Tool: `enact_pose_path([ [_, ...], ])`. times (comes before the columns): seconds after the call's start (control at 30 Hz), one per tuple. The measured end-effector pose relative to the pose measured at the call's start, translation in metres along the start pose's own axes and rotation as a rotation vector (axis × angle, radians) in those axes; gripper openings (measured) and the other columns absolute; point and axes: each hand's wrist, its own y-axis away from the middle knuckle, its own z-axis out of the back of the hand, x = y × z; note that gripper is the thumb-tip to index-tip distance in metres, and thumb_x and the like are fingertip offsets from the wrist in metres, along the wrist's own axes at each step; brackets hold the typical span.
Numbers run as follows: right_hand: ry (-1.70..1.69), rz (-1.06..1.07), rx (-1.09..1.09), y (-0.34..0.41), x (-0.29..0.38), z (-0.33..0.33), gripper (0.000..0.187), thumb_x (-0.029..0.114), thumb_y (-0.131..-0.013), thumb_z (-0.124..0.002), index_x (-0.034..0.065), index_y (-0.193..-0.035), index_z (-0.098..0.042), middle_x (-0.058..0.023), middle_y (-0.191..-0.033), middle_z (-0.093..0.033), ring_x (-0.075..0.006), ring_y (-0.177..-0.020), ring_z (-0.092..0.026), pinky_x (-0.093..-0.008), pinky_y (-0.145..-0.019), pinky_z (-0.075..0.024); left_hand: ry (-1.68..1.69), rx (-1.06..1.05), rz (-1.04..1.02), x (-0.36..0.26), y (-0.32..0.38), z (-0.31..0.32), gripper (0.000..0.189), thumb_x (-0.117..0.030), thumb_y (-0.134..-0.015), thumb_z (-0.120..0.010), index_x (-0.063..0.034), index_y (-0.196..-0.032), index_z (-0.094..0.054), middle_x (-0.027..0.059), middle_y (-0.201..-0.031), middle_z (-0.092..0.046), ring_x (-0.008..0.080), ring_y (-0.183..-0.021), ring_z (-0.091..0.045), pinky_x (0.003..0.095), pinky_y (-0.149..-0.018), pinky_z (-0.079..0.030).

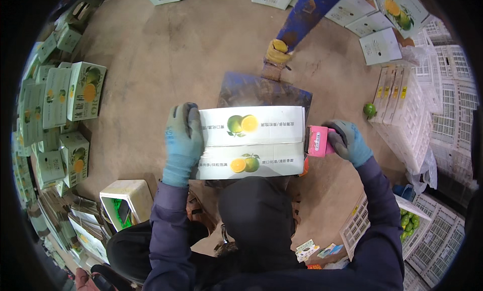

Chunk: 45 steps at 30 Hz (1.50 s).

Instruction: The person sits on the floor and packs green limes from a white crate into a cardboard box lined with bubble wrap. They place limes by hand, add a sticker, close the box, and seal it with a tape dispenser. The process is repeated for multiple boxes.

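A white printed fruit carton lies with its top flaps closed along a seam, and citrus pictures decorate both flaps. It rests over a worn blue metal platform. Gloved in grey and teal, my left hand grips the carton's left end. My right hand, in a matching glove, holds a pink packing-tape dispenser by its handle. The dispenser's head is up against the carton's right end, level with the seam. A strip of clear tape appears to run along the seam. A small orange part peeks out below the carton's right corner.
Beyond the platform rises a blue post with yellow wrapping at its base. Printed cartons are stacked left, near a white foam box. White plastic crates line the right, beside a loose green fruit.
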Motion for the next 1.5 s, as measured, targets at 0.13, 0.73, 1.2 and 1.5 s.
enact_pose_path([
  [0.13,-0.081,0.030,0.068,-0.010,-0.040,-0.027,0.028,0.021,-0.092,-0.059,0.0018,-0.111,-0.063,-0.0222,-0.097,-0.066,-0.0435,-0.089,-0.064,-0.0456,-0.078,-0.0523,0.006,0.024,0.024,0.005,0.000,0.004,0.019,-0.013,-0.101,-0.054,0.0030,-0.108,-0.063,0.0208,-0.102,-0.063,0.0371,-0.090,-0.064,0.0424,-0.080,-0.052],
  [0.73,0.314,-0.075,0.088,0.016,0.004,0.000,0.020,0.022,-0.093,-0.067,0.0041,-0.102,-0.063,-0.0204,-0.092,-0.066,-0.0422,-0.082,-0.063,-0.0485,-0.073,-0.0500,0.195,0.032,0.003,0.005,0.008,-0.010,0.021,-0.018,-0.093,-0.065,0.0014,-0.100,-0.060,0.0220,-0.100,-0.061,0.0402,-0.093,-0.061,0.0470,-0.081,-0.050],
  [1.2,0.494,-0.239,0.289,0.075,-0.079,-0.079,0.035,0.041,-0.097,-0.060,0.0104,-0.114,-0.066,-0.0189,-0.089,-0.072,-0.0396,-0.079,-0.070,-0.0495,-0.073,-0.0560,0.176,0.207,-0.051,-0.028,0.008,-0.042,0.020,-0.011,-0.092,-0.063,0.0010,-0.107,-0.062,0.0194,-0.099,-0.062,0.0320,-0.089,-0.063,0.0401,-0.079,-0.051],
  [1.5,0.917,-0.295,0.224,0.033,-0.063,-0.019,0.020,0.028,-0.089,-0.065,0.0144,-0.091,-0.079,-0.0161,-0.086,-0.075,-0.0372,-0.079,-0.073,-0.0532,-0.065,-0.0560,-0.014,-0.082,0.023,-0.028,0.046,-0.035,0.025,-0.024,-0.098,-0.063,0.0009,-0.099,-0.068,0.0247,-0.101,-0.064,0.0429,-0.095,-0.062,0.0489,-0.085,-0.051],
])
